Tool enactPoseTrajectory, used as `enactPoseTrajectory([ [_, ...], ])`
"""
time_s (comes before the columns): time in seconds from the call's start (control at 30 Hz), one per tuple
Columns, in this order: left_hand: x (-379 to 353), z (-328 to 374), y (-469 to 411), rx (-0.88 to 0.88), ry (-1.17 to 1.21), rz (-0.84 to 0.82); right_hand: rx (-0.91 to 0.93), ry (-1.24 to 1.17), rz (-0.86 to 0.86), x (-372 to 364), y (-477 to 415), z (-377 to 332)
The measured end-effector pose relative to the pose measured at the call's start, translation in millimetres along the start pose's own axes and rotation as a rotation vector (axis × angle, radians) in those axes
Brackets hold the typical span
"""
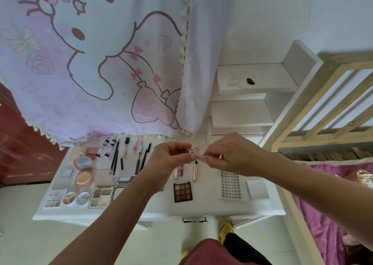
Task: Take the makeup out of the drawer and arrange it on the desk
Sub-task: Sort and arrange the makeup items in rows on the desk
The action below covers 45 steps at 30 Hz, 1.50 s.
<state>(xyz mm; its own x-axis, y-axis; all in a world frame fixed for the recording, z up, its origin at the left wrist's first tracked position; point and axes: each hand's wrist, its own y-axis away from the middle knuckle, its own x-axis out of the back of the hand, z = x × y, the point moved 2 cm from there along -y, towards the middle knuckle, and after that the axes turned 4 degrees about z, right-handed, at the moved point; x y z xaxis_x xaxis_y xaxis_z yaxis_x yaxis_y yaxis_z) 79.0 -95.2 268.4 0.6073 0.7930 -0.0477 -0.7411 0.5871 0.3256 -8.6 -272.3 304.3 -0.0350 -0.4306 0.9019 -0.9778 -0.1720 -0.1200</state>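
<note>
Left hand (171,159), right hand (228,155): raised over white desk (212,206), fingers curled, fingertips pinching opposite ends of small clear plastic item (196,157); item type unclear. Brown nine-pan eyeshadow palette (182,192) flat on desk below hands. Round white lid (82,198), desk left: lettering roughly "blbl".

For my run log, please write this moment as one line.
left hand: pinches small clear item | right hand: pinches same item | desk: makeup laid out
</note>
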Motion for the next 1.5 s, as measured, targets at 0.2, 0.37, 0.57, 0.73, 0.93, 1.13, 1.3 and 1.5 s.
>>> enactPoseTrajectory([
  [0.2, -4, -5, -1, -0.008, 0.01, 0.08, 0.168, 0.256, 0.161, -11, -2, -8],
  [0.37, -6, -8, -1, 0.007, 0.079, 0.117, 0.221, 0.302, 0.236, -16, -2, -6],
  [0.57, -3, -9, -1, -0.015, 0.118, 0.103, 0.202, 0.241, 0.251, -12, -1, -1],
  [0.73, 1, -3, 0, -0.04, 0.202, 0.066, -0.088, -0.215, 0.208, -11, 4, 11],
  [0.93, 2, -2, 2, -0.061, 0.216, -0.009, -0.331, -0.661, 0.167, -11, 5, 13],
  [1.13, 2, -2, 3, -0.054, 0.229, -0.075, -0.382, -0.837, 0.216, -9, 4, 21],
  [1.3, 5, -7, -1, -0.027, 0.193, -0.043, -0.477, -0.989, 0.222, -14, 3, 30],
  [1.5, 2, -29, -7, 0.028, 0.146, 0.079, -0.612, -0.908, 0.276, -24, -1, 41],
])
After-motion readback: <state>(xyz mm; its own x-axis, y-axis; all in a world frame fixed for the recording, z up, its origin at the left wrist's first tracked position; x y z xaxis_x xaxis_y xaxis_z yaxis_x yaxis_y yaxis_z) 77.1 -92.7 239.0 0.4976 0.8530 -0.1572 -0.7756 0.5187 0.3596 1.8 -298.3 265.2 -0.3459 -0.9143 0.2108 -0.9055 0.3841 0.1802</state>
